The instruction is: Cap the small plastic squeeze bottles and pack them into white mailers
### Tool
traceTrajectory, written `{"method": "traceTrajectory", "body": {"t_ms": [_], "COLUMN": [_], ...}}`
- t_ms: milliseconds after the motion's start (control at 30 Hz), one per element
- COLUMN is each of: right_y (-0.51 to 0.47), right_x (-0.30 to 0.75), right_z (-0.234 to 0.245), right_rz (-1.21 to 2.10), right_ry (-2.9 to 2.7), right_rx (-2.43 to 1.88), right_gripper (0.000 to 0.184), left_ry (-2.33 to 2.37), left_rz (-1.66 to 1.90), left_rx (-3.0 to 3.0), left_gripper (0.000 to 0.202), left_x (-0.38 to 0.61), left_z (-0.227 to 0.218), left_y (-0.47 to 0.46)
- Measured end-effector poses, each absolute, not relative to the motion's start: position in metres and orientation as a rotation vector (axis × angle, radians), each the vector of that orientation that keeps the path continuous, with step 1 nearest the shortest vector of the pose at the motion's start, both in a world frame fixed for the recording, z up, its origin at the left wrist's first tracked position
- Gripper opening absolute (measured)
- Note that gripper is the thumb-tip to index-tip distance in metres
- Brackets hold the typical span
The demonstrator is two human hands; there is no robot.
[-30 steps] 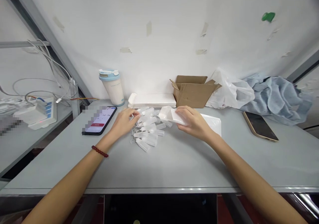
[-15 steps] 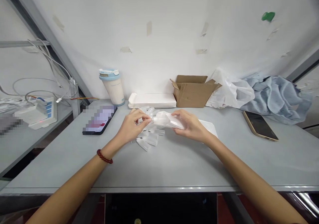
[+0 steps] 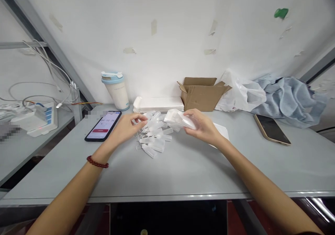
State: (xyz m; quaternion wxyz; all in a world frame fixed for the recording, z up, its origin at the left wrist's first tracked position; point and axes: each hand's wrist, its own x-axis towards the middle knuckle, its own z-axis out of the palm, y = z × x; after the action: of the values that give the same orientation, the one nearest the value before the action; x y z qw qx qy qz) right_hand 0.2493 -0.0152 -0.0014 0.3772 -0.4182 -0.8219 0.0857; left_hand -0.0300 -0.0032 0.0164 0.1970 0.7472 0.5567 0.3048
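My right hand [image 3: 201, 125] is closed around a crumpled clear plastic bag [image 3: 174, 118], with its mouth end pointing left. What the bag holds is hard to make out. To the left of the bag lies a loose pile of small translucent plastic bottles [image 3: 157, 144], several with thin loops at one end. At the upper left edge of this pile is my left hand [image 3: 128, 126], thumb and forefinger curved with a small space between them and nothing visible in them. A flat white piece [image 3: 222, 132] sits partly hidden behind my right wrist.
Along the wall stand a cup with a blue lid [image 3: 116, 90], a stack of white boxes [image 3: 158, 104], an open cardboard box [image 3: 201, 95], a white plastic bag [image 3: 240, 93] and a blue cloth [image 3: 293, 100]. Phones lie at left [image 3: 103, 127] and right [image 3: 272, 129].
My left hand has drawn back leftward from the bag, and its fingers have parted. The bag in my right hand has shifted slightly, while more of the bottle pile shows.
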Motion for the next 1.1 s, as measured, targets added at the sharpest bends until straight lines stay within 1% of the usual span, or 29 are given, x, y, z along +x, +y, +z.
{"method": "traceTrajectory", "body": {"t_ms": [100,200,300,500,633,733,867,1000,1100], "right_y": [-0.013,-0.013,-0.013,-0.013,-0.013,-0.011,-0.013,-0.020,-0.023], "right_x": [0.253,0.254,0.253,0.248,0.246,0.248,0.248,0.239,0.233], "right_z": [0.000,0.000,-0.002,-0.007,-0.009,-0.009,-0.007,-0.005,-0.007], "right_rz": [0.184,0.170,0.162,0.192,0.236,0.304,0.240,0.190,0.188], "right_ry": [-2.070,-2.062,-2.084,-2.133,-2.120,-1.987,-1.814,-1.981,-2.094], "right_rx": [-1.087,-1.090,-1.087,-1.090,-1.078,-1.176,-1.257,-1.101,-1.004], "right_gripper": [0.032,0.033,0.034,0.033,0.035,0.031,0.029,0.034,0.034], "left_ry": [1.518,1.489,1.532,1.515,1.493,1.483,1.541,1.494,1.416], "left_rz": [0.603,0.489,0.443,0.393,0.410,0.492,0.832,1.107,1.188], "left_rx": [2.187,2.233,2.239,2.267,2.309,2.284,2.129,1.926,1.871], "left_gripper": [0.024,0.028,0.027,0.017,0.019,0.018,0.020,0.020,0.019], "left_x": [-0.040,-0.041,-0.038,-0.034,-0.034,-0.034,-0.034,-0.033,-0.034], "left_z": [0.017,0.017,0.016,0.011,0.007,0.011,0.024,0.031,0.029], "left_y": [0.001,0.000,-0.002,-0.002,-0.001,-0.003,-0.008,-0.012,-0.013]}}
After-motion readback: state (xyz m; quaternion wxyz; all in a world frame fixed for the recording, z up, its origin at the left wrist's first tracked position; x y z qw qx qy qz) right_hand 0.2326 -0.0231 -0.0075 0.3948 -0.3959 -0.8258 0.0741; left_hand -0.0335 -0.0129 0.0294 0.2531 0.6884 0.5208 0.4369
